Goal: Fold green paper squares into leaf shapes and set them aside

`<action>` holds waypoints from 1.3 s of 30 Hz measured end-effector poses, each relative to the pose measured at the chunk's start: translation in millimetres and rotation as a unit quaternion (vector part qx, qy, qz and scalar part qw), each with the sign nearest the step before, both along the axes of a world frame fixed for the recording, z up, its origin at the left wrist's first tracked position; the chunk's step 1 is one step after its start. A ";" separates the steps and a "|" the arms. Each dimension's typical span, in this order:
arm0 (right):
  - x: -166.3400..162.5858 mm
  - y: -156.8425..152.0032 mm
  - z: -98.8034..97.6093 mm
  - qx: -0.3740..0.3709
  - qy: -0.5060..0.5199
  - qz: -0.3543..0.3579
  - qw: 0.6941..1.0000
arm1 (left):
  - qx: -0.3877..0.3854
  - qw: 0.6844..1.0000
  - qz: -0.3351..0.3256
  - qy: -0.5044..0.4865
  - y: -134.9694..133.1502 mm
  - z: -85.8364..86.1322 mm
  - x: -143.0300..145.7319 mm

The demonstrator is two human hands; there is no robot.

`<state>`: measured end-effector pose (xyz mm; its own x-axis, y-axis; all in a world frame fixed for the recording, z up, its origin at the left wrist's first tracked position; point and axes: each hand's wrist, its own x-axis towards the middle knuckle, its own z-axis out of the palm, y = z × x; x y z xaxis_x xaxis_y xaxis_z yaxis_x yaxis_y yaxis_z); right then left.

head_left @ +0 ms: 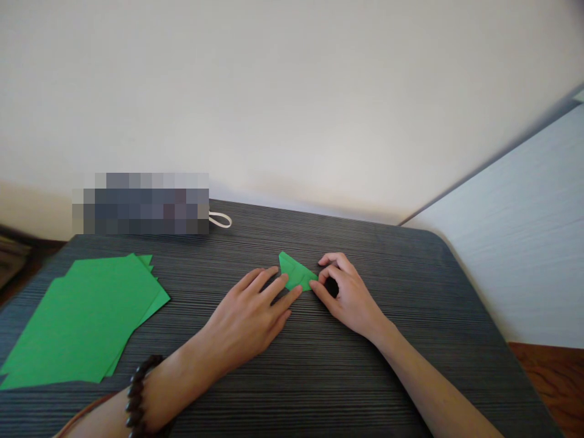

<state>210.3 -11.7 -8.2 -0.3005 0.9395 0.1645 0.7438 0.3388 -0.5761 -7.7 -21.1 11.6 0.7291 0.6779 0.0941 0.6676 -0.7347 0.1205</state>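
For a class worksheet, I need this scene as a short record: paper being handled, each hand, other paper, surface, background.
Handled paper: small folded green paper
Left hand: fingertips on its near left side; beaded bracelet at wrist
Right hand: thumb and forefinger at its right corner; pinching unclear
Other paper: overlapping green sheets, left
Surface: dark streaked table
Background: pale wall; pixelated object beside a white loop
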 end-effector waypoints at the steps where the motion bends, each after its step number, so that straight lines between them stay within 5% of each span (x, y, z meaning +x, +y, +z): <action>1: -0.3 -0.1 0.0 -0.002 -0.001 -0.003 1.000 | 0.000 1.000 0.001 0.000 -0.1 0.3 0.1; 19: -2.3 3.3 2.7 -0.026 0.003 -0.003 1.000 | 0.002 1.000 -0.001 0.002 -1.6 -1.1 0.0; 31: -7.9 1.4 0.1 0.034 -0.012 -0.011 0.999 | -0.009 1.000 0.012 0.008 -2.4 0.9 3.1; 39: -3.4 3.2 4.8 -0.005 0.013 -0.003 1.000 | -0.001 1.000 0.012 -0.005 -2.7 -0.5 1.9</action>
<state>206.8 -8.6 -3.4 -0.2905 0.9431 0.1616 0.7312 0.3277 -0.5983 -5.8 -23.9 11.1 0.7113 0.6957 0.0999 0.6842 -0.7179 0.1285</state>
